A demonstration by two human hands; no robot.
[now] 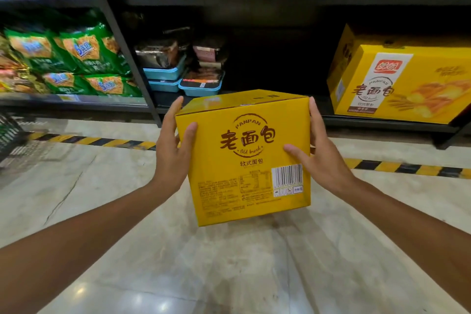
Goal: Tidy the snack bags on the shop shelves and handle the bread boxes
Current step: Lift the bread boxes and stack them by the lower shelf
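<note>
Squarely in the middle of the view, a yellow bread box (244,158) is held in the air above the pale marble floor (158,250), its printed face and barcode turned toward the camera. The left hand (170,150) clasps its left side, thumb laid on the front face and fingers wrapped round the side edge; the right hand (318,155) grips the right side the same way, thumb on the front near the barcode. Beyond the box runs a low black shelf (382,123). On it, to the right, sits a second yellow bread box (397,84), well apart from the held one. Directly behind the held box stand blue trays (201,84) of wrapped food, stacked side by side. Further left, past a slanting black upright, green snack bags (76,58) are piled. Black-and-yellow hazard tape (407,168) lines the floor before the shelf.
</note>
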